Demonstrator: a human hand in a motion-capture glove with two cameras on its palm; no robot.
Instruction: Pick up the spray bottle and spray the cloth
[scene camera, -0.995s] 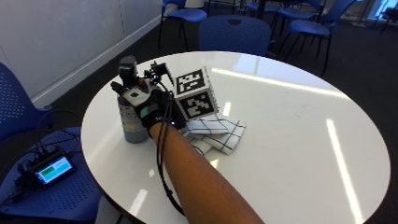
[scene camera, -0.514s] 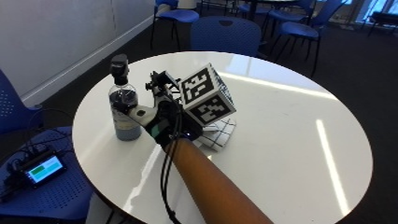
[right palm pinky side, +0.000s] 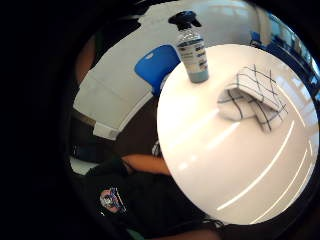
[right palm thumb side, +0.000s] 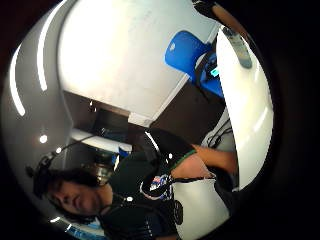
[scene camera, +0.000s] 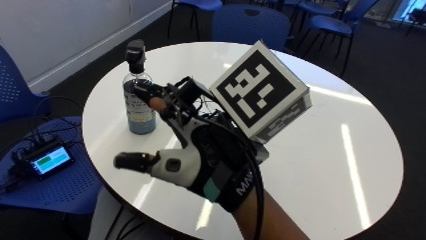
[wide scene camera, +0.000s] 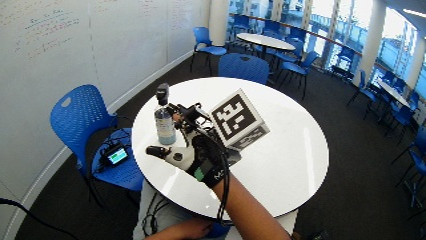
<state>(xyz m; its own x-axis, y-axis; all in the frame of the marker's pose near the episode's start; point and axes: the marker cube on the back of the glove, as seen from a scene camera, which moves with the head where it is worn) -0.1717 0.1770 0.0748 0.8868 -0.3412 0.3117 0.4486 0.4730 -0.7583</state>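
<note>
The gloved right hand (scene camera: 200, 160) had lifted away from the spray bottle (scene camera: 138, 95) it hung beside a second ago, and hovered above the table (scene camera: 333, 150) with fingers (scene camera: 156, 100) spread and thumb out, holding nothing; the bottle stood upright near the table's edge, untouched; the checked cloth (right palm pinky side: 252, 97) lay folded nearby, a little apart from the bottle; by my reading the pick-up was not yet made and the hand must go back in

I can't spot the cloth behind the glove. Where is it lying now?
In the little finger side palm view, the checked cloth lies folded on the white round table, beside the upright spray bottle but apart from it.
</note>
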